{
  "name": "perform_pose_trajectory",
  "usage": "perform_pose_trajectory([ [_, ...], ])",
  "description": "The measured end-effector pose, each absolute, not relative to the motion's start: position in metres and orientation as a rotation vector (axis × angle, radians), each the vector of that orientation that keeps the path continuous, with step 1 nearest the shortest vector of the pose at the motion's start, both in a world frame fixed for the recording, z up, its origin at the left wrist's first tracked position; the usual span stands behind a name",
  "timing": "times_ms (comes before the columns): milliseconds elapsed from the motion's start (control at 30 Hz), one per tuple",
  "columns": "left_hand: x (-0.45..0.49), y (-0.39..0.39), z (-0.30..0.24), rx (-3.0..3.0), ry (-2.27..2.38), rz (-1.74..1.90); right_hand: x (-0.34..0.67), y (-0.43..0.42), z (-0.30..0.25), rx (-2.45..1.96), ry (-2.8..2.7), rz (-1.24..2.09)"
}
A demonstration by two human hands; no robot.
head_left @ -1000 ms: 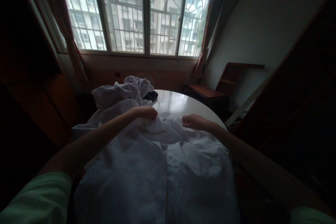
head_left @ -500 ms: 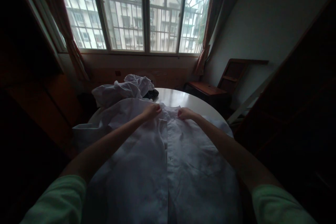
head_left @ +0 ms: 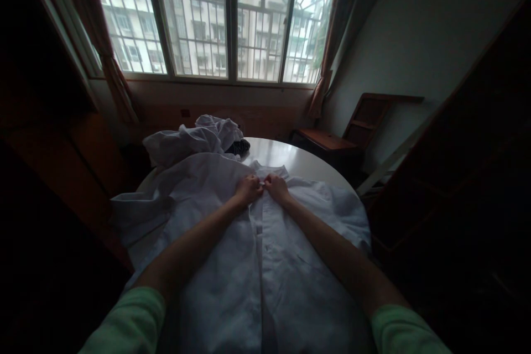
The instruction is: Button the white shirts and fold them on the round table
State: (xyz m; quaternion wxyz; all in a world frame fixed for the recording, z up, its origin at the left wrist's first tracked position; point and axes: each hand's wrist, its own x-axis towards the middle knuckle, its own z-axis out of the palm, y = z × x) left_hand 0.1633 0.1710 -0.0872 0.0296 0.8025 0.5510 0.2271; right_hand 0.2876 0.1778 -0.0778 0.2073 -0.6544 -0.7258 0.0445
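A white button-up shirt [head_left: 232, 265] lies spread front-up over a round white table [head_left: 290, 160], collar away from me. My left hand [head_left: 248, 189] and my right hand [head_left: 277, 188] meet at the top of the shirt's front placket, just below the collar. Both are closed in a pinch on the fabric edges there, fingertips nearly touching. My forearms stretch over the shirt, with green sleeves at the bottom of the view.
A heap of crumpled white clothes [head_left: 194, 141] with a dark item [head_left: 238, 147] beside it lies at the table's far left. A barred window [head_left: 224, 16] fills the far wall. A wooden chair [head_left: 352, 130] stands at the right, dark wooden furniture at both sides.
The shirt went from rumpled to spread flat. My hands pulled the collar area out, then came together at the middle of the placket.
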Motion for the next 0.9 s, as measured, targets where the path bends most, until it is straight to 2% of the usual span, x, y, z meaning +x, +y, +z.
perform_pose_trajectory([
  [367,0.152,0.178,-0.091,2.04,1.695,1.174,0.279,0.162,-0.079,-1.825,-2.047,0.046],
  [900,0.154,0.182,-0.101,2.156,1.509,1.108,0.29,0.17,-0.083,-1.853,-1.875,0.067],
])
